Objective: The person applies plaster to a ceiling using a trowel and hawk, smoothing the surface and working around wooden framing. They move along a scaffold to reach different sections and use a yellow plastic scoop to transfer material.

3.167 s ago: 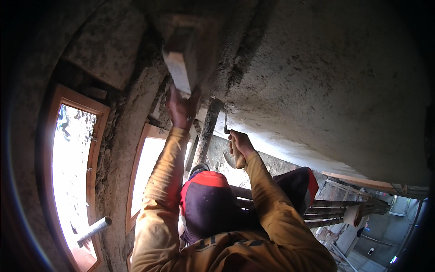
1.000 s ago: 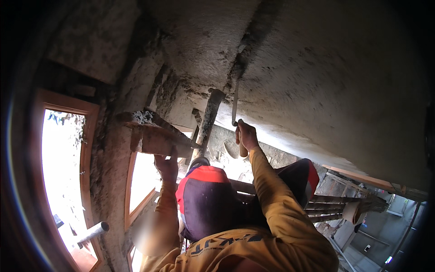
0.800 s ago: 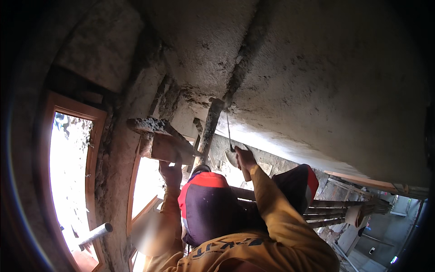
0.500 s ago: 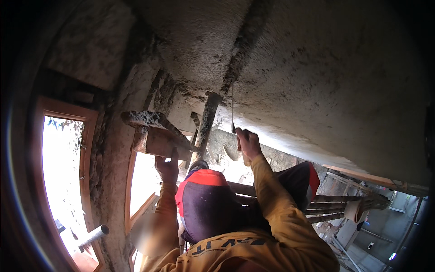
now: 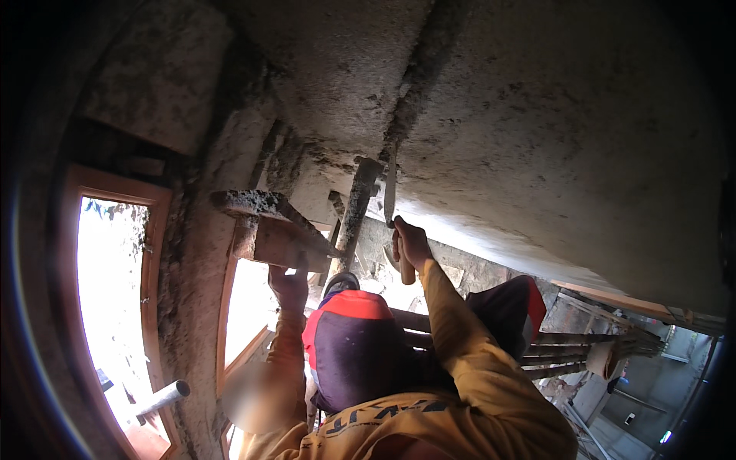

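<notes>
My left hand is closed under a mortar hawk, a board with a wooden grip, and holds it up at the left. Grey mortar clings along the hawk's upper side. My right hand is wrapped round the wooden handle of a trowel. The narrow blade points upward, its tip by a dark, rough groove in the ceiling. Whether the tip touches the surface I cannot tell.
A round wooden post rises between my hands to the ceiling. Framed window openings are at the left, with a pipe end near them. Bamboo poles lie at the right, beside my bent knees.
My right hand has turned the trowel, so its blade shows broader instead of edge-on and more of the handle is visible. The left hand still holds the hawk in much the same place.
</notes>
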`<state>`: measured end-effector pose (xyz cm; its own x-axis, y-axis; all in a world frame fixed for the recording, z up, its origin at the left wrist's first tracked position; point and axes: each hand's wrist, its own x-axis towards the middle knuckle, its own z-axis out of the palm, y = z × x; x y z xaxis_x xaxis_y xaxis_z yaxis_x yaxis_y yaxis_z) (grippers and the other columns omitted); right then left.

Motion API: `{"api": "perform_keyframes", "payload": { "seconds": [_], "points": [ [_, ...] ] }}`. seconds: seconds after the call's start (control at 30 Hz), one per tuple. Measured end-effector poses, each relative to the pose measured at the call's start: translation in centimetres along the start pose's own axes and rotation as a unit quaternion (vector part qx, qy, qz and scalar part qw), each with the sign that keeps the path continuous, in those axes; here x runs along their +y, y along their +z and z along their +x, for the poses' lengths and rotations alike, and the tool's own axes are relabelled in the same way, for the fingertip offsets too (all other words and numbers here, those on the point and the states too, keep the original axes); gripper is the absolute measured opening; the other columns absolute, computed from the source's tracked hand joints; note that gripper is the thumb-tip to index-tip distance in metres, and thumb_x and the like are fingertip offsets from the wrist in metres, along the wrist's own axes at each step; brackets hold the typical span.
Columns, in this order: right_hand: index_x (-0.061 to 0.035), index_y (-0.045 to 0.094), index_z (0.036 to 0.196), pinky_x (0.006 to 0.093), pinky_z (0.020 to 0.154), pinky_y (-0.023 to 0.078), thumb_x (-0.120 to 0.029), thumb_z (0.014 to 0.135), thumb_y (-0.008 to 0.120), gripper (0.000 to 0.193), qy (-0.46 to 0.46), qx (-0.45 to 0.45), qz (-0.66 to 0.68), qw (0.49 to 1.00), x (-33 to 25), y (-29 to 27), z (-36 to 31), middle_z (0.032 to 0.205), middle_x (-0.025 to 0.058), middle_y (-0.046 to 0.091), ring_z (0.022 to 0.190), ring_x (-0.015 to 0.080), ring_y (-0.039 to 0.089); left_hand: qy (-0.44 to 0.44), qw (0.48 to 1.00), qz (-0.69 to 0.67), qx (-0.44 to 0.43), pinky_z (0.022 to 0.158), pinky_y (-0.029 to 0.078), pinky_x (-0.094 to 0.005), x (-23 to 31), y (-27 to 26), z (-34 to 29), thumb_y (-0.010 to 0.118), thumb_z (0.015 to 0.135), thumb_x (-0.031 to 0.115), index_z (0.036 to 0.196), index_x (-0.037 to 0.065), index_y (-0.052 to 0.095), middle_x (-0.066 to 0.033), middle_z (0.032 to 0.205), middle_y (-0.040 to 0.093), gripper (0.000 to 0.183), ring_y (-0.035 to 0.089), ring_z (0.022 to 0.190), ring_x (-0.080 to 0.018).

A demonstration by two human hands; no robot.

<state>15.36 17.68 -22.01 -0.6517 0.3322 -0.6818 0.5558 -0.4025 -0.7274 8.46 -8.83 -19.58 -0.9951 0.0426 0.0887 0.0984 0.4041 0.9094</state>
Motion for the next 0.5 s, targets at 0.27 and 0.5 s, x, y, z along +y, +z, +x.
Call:
{"api": "perform_keyframes", "payload": {
  "seconds": [0.27,0.5],
  "points": [
    [-0.0060,0.053,0.071,0.0282,0.042,0.041,-0.037,0.089,0.056,0.037,-0.027,-0.017,-0.079,0.996,2.7,0.9,-4.2,0.054,0.0028,0.049,0.043,0.0125,0.047,0.018,1.000,0.019,0.006,0.069,0.051,-0.0321,1.7,0.4,0.1,0.069,0.078,0.005,0.103,-0.001,0.058,-0.0114,0.097,0.062,0.028,0.061,0.085,-0.0187],
    [-0.0028,0.050,0.076,0.0263,0.044,0.040,-0.031,0.097,0.039,0.036,-0.471,0.045,-0.153,0.868,-14.1,5.2,-11.0,0.060,0.0051,0.051,0.047,0.0131,0.052,0.021,1.000,0.008,0.020,0.072,0.053,-0.0329,1.1,0.0,0.2,0.070,0.078,0.007,0.106,-0.001,0.057,-0.0131,0.100,0.062,0.031,0.061,0.089,-0.0214]
  ]
}}
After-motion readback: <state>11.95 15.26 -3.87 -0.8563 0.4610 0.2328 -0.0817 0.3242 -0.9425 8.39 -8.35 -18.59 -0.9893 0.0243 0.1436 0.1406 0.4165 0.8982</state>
